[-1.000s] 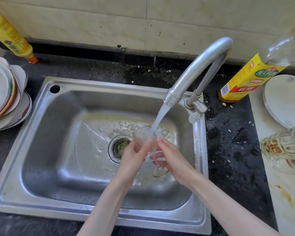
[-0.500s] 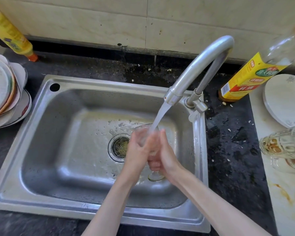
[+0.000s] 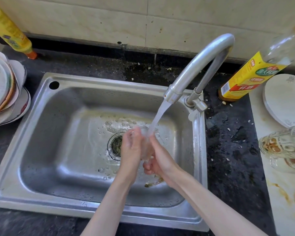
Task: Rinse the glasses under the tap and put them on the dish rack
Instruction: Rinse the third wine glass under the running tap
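Head view: left hand (image 3: pixel 131 150) and right hand (image 3: pixel 157 160) cupped round a glass (image 3: pixel 146 147) under the tap (image 3: pixel 199 65) stream, over the sink (image 3: pixel 41 167) at 3 o'clock of the drain (image 3: pixel 116 145); exact finger hold blurred. Best to turn slowly, letting water reach inside, keeping a firm wet grip. Dirty glasses (image 3: pixel 283 145) waiting at 3 o'clock; no rack visible.

Left hand (image 3: pixel 131 149) and right hand (image 3: pixel 157 160) hold a glass (image 3: pixel 146 147) between them under the tap (image 3: pixel 199 65) stream, over the sink (image 3: pixel 41 150). Soiled glasses (image 3: pixel 283 145) lie on the bench at right.
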`<state>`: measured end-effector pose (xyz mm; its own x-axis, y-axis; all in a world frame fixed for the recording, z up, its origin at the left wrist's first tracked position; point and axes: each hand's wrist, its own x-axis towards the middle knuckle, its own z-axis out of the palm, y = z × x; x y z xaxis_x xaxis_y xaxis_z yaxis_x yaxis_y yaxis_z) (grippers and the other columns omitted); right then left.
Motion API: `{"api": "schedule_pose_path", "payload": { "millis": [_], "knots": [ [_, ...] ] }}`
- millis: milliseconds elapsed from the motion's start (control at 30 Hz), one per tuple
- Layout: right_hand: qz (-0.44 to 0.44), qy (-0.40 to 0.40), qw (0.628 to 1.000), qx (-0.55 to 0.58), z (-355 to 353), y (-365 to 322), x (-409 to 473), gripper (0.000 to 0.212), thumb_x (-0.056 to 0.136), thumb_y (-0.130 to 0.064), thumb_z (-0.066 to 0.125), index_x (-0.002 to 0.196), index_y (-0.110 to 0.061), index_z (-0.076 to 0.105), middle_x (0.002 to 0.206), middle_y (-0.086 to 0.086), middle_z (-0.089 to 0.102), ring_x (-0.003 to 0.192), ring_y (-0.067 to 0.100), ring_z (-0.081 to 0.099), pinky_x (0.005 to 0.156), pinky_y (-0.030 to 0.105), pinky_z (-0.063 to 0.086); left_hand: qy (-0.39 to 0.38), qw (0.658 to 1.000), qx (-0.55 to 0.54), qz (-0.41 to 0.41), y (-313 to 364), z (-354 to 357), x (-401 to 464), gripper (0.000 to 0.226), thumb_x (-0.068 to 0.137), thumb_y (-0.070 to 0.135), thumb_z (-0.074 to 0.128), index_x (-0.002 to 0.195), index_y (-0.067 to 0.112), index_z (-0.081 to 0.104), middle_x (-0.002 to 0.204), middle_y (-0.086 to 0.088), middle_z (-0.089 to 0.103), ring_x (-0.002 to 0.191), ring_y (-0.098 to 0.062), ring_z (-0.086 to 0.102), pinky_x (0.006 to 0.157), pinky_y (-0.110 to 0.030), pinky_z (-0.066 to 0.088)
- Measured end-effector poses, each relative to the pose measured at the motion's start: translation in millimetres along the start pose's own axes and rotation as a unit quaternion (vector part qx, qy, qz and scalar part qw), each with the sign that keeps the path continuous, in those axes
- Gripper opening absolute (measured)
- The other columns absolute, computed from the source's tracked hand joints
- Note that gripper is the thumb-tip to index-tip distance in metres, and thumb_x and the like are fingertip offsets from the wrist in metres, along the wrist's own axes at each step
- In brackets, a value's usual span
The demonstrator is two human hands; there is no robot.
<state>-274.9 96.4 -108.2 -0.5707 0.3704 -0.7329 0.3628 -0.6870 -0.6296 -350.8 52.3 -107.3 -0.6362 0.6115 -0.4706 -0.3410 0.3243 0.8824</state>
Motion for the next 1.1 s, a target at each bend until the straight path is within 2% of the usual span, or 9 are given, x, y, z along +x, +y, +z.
{"api": "schedule_pose_path", "payload": {
  "millis": [67, 200, 300, 500, 667, 733, 967, 1033, 1100],
  "knots": [
    [-0.043, 0.020, 0.999, -0.012, 2, 2, -1, 0.054, 0.089, -0.063, 0.036, 0.116, -0.019, 0.054, 0.067, -0.002, 0.046, 0.046, 0.007, 0.032, 0.044, 0.019, 0.026, 0.011, 1.000, -0.002, -0.002, 2, 0, 2, 0.065, 0.079, 0.063, 0.025, 0.112, 0.015, 0.055, 0.100, 0.000, 0.065, 0.092, -0.015, 0.063, 0.077, -0.023, 0.048],
    [0.005, 0.003, 0.999, 0.052, -2, -5, -4, 0.080, 0.088, -0.070, 0.009, 0.065, -0.021, 0.067, 0.045, -0.004, 0.028, 0.036, 0.007, 0.017, 0.039, 0.016, 0.012, -0.113, 0.992, 0.048, 0.025, 5, -3, -3, 0.051, 0.082, 0.050, 0.041, 0.128, 0.027, 0.041, 0.116, 0.002, 0.059, 0.105, -0.008, 0.060, 0.089, -0.020, 0.046],
    [0.054, -0.008, 0.997, 0.054, -7, -7, 0, 0.078, 0.081, -0.078, 0.002, 0.052, -0.016, 0.039, 0.039, -0.004, 0.023, 0.029, 0.007, 0.016, 0.033, 0.013, 0.013, -0.119, 0.991, 0.043, 0.033, 4, -2, -1, 0.038, 0.086, 0.036, 0.059, 0.121, 0.028, 0.043, 0.108, -0.002, 0.062, 0.080, 0.002, 0.065, 0.068, -0.009, 0.047],
    [-0.093, 0.024, 0.995, -0.040, 3, 2, -4, 0.039, 0.091, -0.058, 0.038, 0.114, -0.033, 0.056, 0.066, -0.011, 0.048, 0.044, -0.001, 0.037, 0.046, 0.017, 0.028, -0.022, 0.999, 0.026, 0.004, -1, 2, 7, 0.070, 0.083, 0.065, 0.014, 0.125, 0.023, 0.052, 0.116, -0.001, 0.062, 0.094, -0.004, 0.060, 0.070, -0.012, 0.048],
    [0.001, -0.013, 1.000, 0.014, -5, -4, -8, 0.082, 0.083, -0.075, 0.008, 0.068, -0.021, 0.067, 0.051, -0.003, 0.020, 0.039, 0.007, 0.015, 0.041, 0.021, 0.011, -0.137, 0.990, 0.041, 0.013, -4, -6, 0, 0.060, 0.084, 0.056, 0.050, 0.136, 0.029, 0.037, 0.125, 0.003, 0.058, 0.110, -0.008, 0.059, 0.088, -0.016, 0.048],
    [0.041, -0.024, 0.999, -0.005, -9, -4, -5, 0.085, 0.078, -0.080, 0.001, 0.042, -0.021, 0.050, 0.045, -0.003, 0.021, 0.035, 0.007, 0.015, 0.039, 0.020, 0.010, -0.121, 0.992, 0.044, 0.009, -6, -8, 1, 0.061, 0.075, 0.054, 0.060, 0.128, 0.028, 0.044, 0.116, 0.003, 0.062, 0.103, -0.008, 0.063, 0.080, -0.016, 0.048],
    [-0.101, 0.083, 0.987, -0.088, 3, 10, -6, 0.065, 0.075, -0.068, 0.036, 0.113, -0.017, 0.050, 0.069, -0.014, 0.046, 0.058, 0.001, 0.040, 0.056, 0.018, 0.032, 0.033, 0.999, 0.004, -0.015, 0, 3, 9, 0.062, 0.090, 0.058, 0.012, 0.102, 0.023, 0.062, 0.100, 0.004, 0.066, 0.096, -0.011, 0.060, 0.083, -0.026, 0.046],
    [-0.105, 0.082, 0.989, -0.062, 2, 11, -6, 0.065, 0.075, -0.067, 0.038, 0.114, -0.016, 0.051, 0.070, -0.014, 0.045, 0.055, -0.003, 0.039, 0.054, 0.014, 0.032, -0.031, 0.999, 0.038, -0.003, 1, 2, 8, 0.068, 0.086, 0.066, 0.015, 0.113, 0.022, 0.059, 0.110, -0.002, 0.065, 0.103, -0.014, 0.060, 0.091, -0.035, 0.047],
    [-0.068, 0.063, 0.996, -0.010, -3, 6, -5, 0.064, 0.084, -0.069, 0.022, 0.084, -0.021, 0.065, 0.053, -0.007, 0.037, 0.040, 0.003, 0.028, 0.040, 0.016, 0.023, -0.104, 0.992, 0.074, 0.004, -3, 0, 3, 0.060, 0.087, 0.062, 0.033, 0.126, 0.020, 0.049, 0.118, -0.003, 0.062, 0.103, -0.006, 0.062, 0.090, -0.027, 0.050]
  ]
}}
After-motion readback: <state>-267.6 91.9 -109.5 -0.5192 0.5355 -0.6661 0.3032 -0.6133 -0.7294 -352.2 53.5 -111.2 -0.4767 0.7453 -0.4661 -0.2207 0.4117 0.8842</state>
